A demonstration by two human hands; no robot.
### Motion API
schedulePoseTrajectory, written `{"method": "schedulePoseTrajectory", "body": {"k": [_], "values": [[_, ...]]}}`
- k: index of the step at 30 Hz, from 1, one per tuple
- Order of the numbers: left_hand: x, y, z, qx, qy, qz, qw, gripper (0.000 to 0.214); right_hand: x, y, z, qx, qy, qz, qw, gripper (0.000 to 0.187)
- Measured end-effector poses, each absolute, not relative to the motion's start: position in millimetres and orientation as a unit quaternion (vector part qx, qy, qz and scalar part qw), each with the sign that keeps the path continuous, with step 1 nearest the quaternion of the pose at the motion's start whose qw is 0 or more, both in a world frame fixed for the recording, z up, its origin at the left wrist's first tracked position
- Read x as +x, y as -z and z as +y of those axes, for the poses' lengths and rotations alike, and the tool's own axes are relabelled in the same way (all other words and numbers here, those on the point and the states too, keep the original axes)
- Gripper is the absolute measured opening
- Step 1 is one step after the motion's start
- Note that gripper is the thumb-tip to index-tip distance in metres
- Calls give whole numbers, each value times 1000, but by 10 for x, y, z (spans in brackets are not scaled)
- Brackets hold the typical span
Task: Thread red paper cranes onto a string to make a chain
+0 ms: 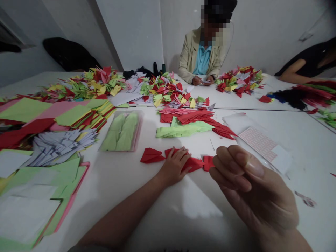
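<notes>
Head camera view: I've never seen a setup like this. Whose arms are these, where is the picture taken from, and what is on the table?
There is no machine here. This single picture comes from a camera worn on a person's head, looking forward and down, so the two bare arms are that person's own. The left hand lies on folded red paper. The right hand is raised close to the camera, its fingertips drawn together; nothing held is visible. The white table carries stacks of coloured paper, a clear packet of green paper and heaps of folded paper pieces. Across the table, a co-worker's hands are at a small piece of paper.
</notes>
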State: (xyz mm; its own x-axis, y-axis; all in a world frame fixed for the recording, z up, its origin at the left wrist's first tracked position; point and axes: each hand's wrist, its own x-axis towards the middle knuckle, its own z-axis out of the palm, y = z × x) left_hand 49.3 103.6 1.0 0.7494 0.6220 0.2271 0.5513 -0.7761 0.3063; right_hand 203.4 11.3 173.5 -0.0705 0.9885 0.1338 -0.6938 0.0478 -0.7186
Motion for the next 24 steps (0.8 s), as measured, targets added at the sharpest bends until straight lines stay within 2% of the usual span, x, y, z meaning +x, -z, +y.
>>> {"method": "schedulePoseTrajectory", "body": {"k": [4, 7, 11, 13, 16, 19, 24], "values": [[505, -39, 1025, 925, -185, 312, 115, 44, 2037, -1726, 107, -229, -651, -332, 642, 13], [538, -226, 976, 902, -276, 310, 123, 39, 2060, -1701, 106, -261, -625, -353, 646, 10], [579, -804, 845, 803, -465, 298, 223, 22, 2090, -1654, 127, -314, -560, -408, 649, 8], [585, -1139, 771, 762, -510, 279, 284, 16, 2093, -1643, 142, -330, -542, -426, 645, 9], [600, -1511, 672, 713, -541, 252, 368, 16, 2086, -1644, 152, -338, -546, -428, 636, 11], [650, -1655, 604, 683, -550, 222, 426, 19, 2089, -1631, 144, -337, -552, -424, 634, 11], [742, -1634, 559, 631, -587, 258, 437, 10, 2095, -1522, 150, -355, -504, -457, 641, 14]]}}
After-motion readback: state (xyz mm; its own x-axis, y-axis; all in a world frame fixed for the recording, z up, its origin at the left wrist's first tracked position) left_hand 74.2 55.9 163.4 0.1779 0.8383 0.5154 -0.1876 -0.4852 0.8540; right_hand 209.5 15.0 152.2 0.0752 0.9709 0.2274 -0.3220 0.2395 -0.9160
